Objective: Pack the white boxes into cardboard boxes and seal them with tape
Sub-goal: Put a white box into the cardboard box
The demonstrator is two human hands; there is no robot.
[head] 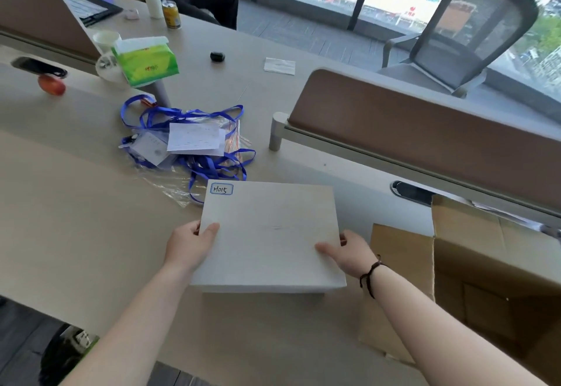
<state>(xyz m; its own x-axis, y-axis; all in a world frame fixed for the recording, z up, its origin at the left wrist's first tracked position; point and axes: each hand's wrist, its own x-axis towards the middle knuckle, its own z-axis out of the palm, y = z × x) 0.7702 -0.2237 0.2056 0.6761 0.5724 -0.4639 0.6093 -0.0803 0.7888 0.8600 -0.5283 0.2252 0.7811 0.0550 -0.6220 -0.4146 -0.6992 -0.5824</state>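
You grip the labelled white box [267, 234] in left hand [188, 244] and right hand [349, 253], the open cardboard box [498, 252] beside it still unpacked, untaped.

Bare forearms, no sleeves; dark braided cord bracelet [371, 273] w/ dangling end on right wrist.

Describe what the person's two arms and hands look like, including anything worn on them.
Both forearms are bare, with no sleeves in view and no gloves. The left hand wears nothing visible. The right hand has a dark braided cord bracelet at its wrist, with a loose end hanging down. No rings or watch show.
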